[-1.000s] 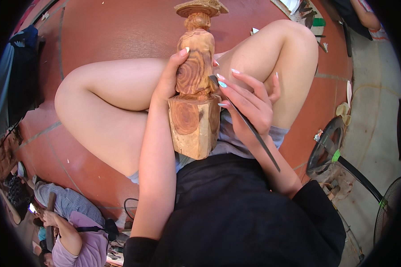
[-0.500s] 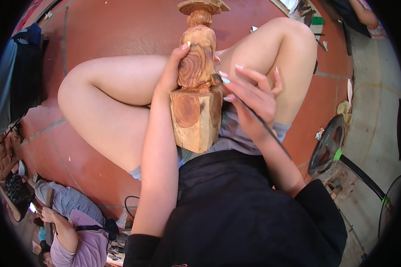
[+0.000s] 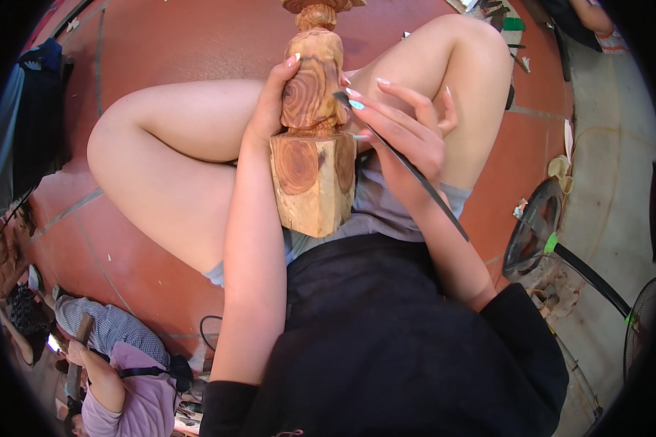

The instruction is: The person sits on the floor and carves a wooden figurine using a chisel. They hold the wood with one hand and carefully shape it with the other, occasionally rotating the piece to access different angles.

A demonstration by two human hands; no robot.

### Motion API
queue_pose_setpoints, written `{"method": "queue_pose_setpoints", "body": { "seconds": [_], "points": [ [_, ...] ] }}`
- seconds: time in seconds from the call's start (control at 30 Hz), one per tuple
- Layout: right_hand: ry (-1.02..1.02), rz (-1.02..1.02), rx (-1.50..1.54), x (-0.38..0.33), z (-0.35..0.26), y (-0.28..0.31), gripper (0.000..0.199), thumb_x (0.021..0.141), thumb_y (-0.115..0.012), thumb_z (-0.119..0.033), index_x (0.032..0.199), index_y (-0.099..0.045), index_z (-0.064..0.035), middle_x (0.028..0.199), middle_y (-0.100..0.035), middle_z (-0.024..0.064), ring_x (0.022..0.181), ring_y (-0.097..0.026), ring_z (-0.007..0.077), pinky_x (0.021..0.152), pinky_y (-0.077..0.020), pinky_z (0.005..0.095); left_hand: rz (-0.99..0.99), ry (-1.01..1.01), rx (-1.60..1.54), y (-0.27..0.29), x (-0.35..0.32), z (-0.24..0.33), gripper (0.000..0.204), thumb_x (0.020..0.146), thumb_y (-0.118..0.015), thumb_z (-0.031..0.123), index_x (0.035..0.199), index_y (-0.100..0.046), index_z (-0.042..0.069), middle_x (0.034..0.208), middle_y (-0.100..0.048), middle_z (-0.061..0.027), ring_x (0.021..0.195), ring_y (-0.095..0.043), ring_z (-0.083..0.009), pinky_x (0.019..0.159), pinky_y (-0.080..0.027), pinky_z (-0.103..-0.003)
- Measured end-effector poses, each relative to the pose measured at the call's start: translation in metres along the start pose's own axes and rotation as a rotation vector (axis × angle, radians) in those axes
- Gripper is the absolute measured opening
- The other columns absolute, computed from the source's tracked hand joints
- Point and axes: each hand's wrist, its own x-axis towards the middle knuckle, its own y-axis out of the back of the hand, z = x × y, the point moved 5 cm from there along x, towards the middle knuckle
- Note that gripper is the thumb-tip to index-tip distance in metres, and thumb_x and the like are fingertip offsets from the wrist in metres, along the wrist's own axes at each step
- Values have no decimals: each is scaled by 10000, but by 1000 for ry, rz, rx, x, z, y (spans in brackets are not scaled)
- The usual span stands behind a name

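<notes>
A carved wooden piece (image 3: 313, 87) with a rounded body, a narrow neck and a square uncut block at its near end rests upright before my lap. My left hand (image 3: 273, 95) is wrapped round the body from the left, thumb on its face, with fingertips showing at the far right side. In my right hand (image 3: 408, 146) is a long, thin, dark carving tool (image 3: 426, 183), pinched between thumb and forefinger while the other fingers spread. The tool's tip lies against the right edge of the body, just above the neck over the block. Its shaft runs back along my right forearm.
My bent legs (image 3: 175, 124) frame the work on the red tiled floor (image 3: 175, 44). A black fan (image 3: 539, 233) with a bent pole is at the right. Another person (image 3: 127, 379) in a purple top sits at the lower left. Tools and scraps lie at the upper right.
The whole view has shifted slightly, so the wood and hands sit higher and a little left. The tool's tip has slid a bit along the body's right edge; both grips are the same.
</notes>
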Motion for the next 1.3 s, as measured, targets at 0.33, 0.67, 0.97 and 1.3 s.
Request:
{"method": "queue_pose_setpoints", "body": {
  "seconds": [0.33, 0.67, 0.97, 1.3],
  "points": [
    [-54, -24, 42, -16, 6, 1, 212, 785, -732, -149, 997, -733, -159, 1057, -724, -46, 1079, -606, 175, 1086, -102, 475, -33, -11, 31, 5, 5, -4, 630, 896, -461, 499, 1211, -517, -44, 1060, -629, -188, 879, -669, -253, 771, -569, -356],
    [-79, -7, 78, -13, 9, 4, 232, 807, -695, -99, 1025, -737, -167, 1009, -731, -28, 1078, -609, 170, 1086, -94, 479, -46, 24, -17, 4, 2, -2, 543, 906, -519, 468, 1146, -589, -14, 1017, -672, -137, 901, -664, -207, 801, -551, -326],
    [40, 20, -91, 6, -12, -10, 214, 778, -727, -113, 992, -726, -132, 1038, -724, -23, 1032, -620, 172, 1089, -108, 463, 58, 28, -44, 6, 2, -1, 526, 901, -544, 459, 1143, -597, -5, 1041, -674, -130, 907, -665, -194, 814, -546, -322],
    [95, 30, -177, 16, -26, -6, 215, 794, -731, -154, 1007, -733, -126, 1032, -726, -30, 1035, -612, 155, 1099, -97, 418, 92, 28, -1, 13, 4, -4, 587, 887, -528, 484, 1177, -578, -24, 1048, -673, -155, 923, -671, -217, 834, -542, -333]
  ]
}}
